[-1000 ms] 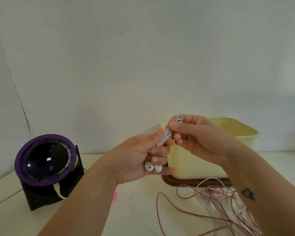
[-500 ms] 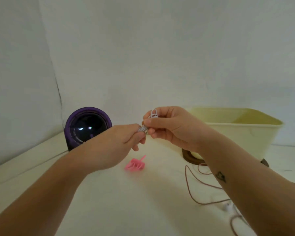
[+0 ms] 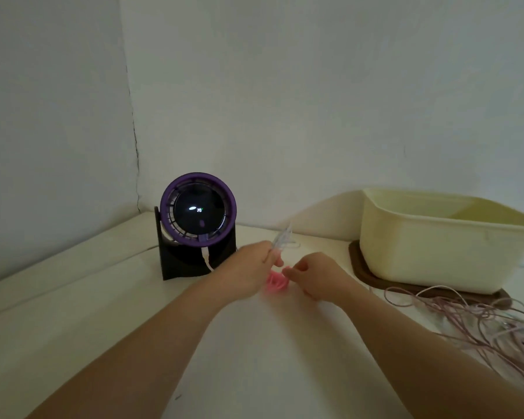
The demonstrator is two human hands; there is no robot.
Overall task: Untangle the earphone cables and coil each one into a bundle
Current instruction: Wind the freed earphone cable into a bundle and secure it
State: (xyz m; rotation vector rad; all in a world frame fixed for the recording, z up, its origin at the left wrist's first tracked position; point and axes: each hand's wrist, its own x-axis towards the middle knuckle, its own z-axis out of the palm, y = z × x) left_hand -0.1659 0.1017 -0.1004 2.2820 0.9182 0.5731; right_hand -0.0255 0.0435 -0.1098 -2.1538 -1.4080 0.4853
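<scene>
Parting hands [image 3: 314, 278] — right down to clip [image 3: 275, 283]

Dim, greyish light, seemingly from the right, soft shadow left of the tub [image 3: 436, 252], fingers [image 3: 277, 261] motion-blurred, edges bowed.

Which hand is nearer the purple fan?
Left. The left hand, holding a white earphone bundle, is just right of the purple fan; the right hand is farther right, by the pink clip.
</scene>
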